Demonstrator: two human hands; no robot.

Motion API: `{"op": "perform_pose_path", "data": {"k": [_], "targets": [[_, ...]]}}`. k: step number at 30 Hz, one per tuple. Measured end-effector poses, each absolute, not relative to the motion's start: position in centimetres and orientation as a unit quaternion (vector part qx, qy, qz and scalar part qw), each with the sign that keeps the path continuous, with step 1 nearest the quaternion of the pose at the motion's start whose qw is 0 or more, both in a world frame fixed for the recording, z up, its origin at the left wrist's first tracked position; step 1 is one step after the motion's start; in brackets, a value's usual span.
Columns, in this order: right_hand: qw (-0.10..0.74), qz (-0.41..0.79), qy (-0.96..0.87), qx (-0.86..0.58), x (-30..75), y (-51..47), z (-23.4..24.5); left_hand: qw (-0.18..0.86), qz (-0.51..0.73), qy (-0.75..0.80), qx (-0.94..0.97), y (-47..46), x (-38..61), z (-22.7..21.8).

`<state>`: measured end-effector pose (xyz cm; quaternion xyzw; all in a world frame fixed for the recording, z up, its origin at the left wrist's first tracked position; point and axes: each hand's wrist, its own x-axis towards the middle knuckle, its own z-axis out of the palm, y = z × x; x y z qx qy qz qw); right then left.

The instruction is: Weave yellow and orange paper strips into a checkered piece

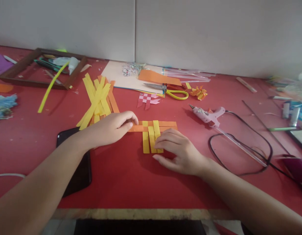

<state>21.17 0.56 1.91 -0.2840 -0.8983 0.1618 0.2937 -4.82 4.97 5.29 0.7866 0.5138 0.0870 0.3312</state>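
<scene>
Two orange paper strips lie crosswise on the red table, woven with a few upright yellow paper strips. My left hand is at their left end, its fingers curled and the thumb close to the index finger on an orange strip. From the right, my right hand rests over the weave, fingers apart. Its fingertips touch the rightmost yellow strip and cover part of it. Beyond my left hand is a loose pile of yellow strips, with orange strips under it.
A black phone lies under my left forearm. A pink glue gun with a looped cord sits at right. Yellow-handled scissors, a woven pink paper fish and a white sheet are farther back. A brown frame stands back left.
</scene>
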Motion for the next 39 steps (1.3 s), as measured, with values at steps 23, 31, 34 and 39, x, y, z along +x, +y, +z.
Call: {"op": "perform_pose_path", "data": {"k": [23,31,34,39], "targets": [[0.284,0.057,-0.928,-0.236,19.9,0.2,1.2,0.424,0.033,0.444,0.789,4.7,-5.2,5.6],[0.316,0.129,-0.886,-0.314,19.5,-0.3,1.2,0.429,0.03,0.453,0.781,4.3,-5.0,5.8],[0.318,0.131,-0.876,-0.338,19.5,-0.5,1.2,0.424,0.031,0.458,0.78,4.2,-4.7,5.7],[0.316,0.132,-0.867,-0.362,19.6,-0.4,1.4,0.433,0.027,0.452,0.779,4.0,-4.4,5.4]]}}
